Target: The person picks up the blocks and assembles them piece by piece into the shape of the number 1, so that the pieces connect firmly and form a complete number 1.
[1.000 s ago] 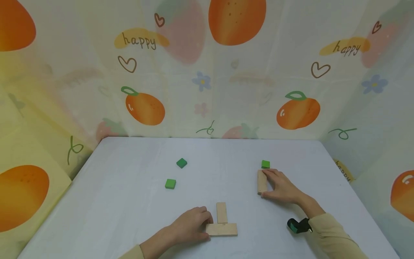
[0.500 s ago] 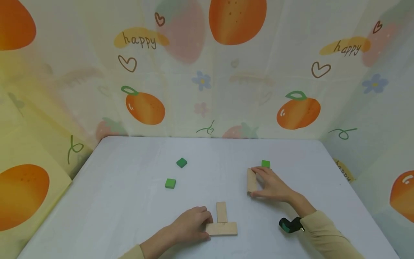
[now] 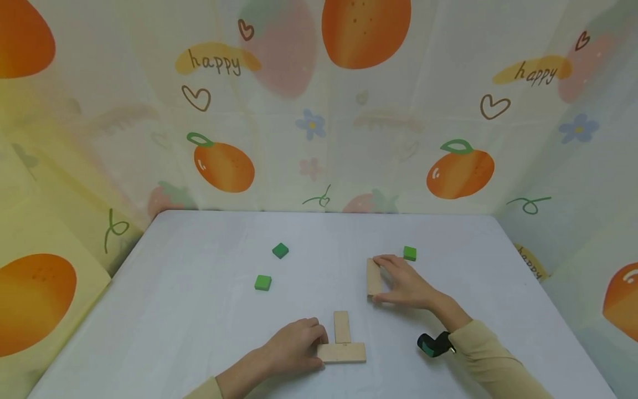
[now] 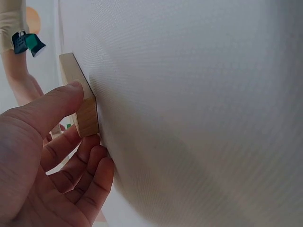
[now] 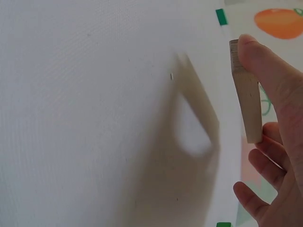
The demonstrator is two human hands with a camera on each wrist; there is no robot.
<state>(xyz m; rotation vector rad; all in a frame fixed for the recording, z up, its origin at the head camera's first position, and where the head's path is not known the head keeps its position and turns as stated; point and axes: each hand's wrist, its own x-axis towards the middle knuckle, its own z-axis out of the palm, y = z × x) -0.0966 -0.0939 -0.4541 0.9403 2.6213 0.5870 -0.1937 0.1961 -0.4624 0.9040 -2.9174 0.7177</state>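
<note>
Near the front of the table, my left hand (image 3: 295,348) pinches the left end of a pale wooden block (image 3: 344,353) that lies crosswise on the surface. In the left wrist view, thumb and fingers are on the end of that block (image 4: 78,85). A second wooden block (image 3: 341,327) stands or lies just behind it, its near end at the crosswise block's long side. My right hand (image 3: 410,284) grips a third wooden block (image 3: 374,277) by its two ends, thumb at the near one. In the right wrist view this block (image 5: 248,101) is off the table, its shadow apart from it.
Two green blocks, one darker (image 3: 281,250) and one lighter (image 3: 263,282), lie left of centre. Another light green block (image 3: 410,253) sits behind my right hand. A dark camera (image 3: 435,344) is worn at the right wrist. A patterned cloth (image 3: 279,111) rises behind the white table (image 3: 199,249).
My right hand has carried its wooden block leftward, away from the light green block at the back right. The left hand and the two blocks by it have stayed in place.
</note>
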